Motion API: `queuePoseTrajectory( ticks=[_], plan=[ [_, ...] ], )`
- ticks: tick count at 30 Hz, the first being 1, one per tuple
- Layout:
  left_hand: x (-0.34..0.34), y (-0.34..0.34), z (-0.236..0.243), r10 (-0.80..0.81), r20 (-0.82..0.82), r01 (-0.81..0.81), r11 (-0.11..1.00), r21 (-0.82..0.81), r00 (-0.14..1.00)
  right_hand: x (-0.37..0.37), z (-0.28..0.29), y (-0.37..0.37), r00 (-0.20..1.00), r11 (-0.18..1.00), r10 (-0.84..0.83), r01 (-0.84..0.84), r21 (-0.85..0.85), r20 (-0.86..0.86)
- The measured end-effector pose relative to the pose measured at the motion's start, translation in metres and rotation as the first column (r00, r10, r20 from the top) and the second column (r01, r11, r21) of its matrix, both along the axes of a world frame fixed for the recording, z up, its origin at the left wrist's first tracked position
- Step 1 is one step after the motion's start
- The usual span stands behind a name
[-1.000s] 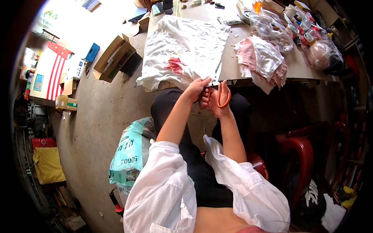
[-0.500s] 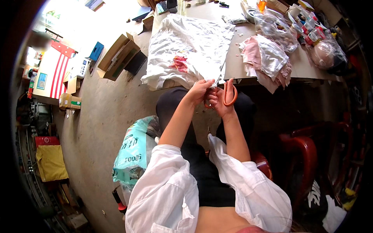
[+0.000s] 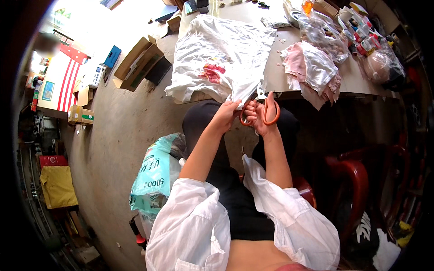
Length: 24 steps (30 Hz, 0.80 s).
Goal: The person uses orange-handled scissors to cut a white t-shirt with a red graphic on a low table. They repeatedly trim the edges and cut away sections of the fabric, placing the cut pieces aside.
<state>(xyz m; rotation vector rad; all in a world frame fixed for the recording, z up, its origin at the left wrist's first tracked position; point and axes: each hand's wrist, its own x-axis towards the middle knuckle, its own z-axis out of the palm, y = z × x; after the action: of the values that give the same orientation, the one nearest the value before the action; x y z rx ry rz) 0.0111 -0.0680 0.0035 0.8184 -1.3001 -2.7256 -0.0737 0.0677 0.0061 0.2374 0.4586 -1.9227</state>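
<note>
A white cloth (image 3: pixel 235 45), looking like a garment with a red and pink print, lies spread and wrinkled over the table's near edge. My left hand (image 3: pixel 227 115) pinches its near edge. Orange-handled scissors (image 3: pixel 277 116) are in my right hand (image 3: pixel 262 118), which sits just right of the left one. The fingers go through the loops, and the handles stand apart. The blades point away from me, up against the cloth's right edge; their tips are hard to make out.
Folded pink and white cloths (image 3: pixel 312 67) hang over the table edge (image 3: pixel 357 94) on the right, with clear plastic bags (image 3: pixel 323 34) behind. Left on the floor are an open cardboard box (image 3: pixel 139 63) and a teal plastic sack (image 3: pixel 156 174). A dark red wooden chair (image 3: pixel 355 174) stands at right.
My left hand has drawn slightly back and left with the cloth edge. In my right hand the scissors' handles have spread apart, and the blades now show beside the cloth.
</note>
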Motion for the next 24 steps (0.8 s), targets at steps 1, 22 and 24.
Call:
queuePoseTrajectory(
  ticks=[1,22,24],
  plan=[
    [-0.002,0.000,-0.001,0.032,0.052,-0.029,0.998,-0.058,0.998,0.004,0.000,0.002,1.000,1.000,0.004,-0.004,0.016,-0.005],
    [-0.092,-0.007,0.006,-0.209,0.110,0.056,-0.249,-0.967,0.972,0.026,0.003,0.005,0.993,0.998,0.038,-0.033,0.049,-0.111],
    [-0.091,-0.003,0.009,-0.185,0.113,0.076,-0.196,-0.978,0.976,0.028,0.003,0.005,0.993,0.998,0.025,-0.019,0.052,-0.111]
  ],
)
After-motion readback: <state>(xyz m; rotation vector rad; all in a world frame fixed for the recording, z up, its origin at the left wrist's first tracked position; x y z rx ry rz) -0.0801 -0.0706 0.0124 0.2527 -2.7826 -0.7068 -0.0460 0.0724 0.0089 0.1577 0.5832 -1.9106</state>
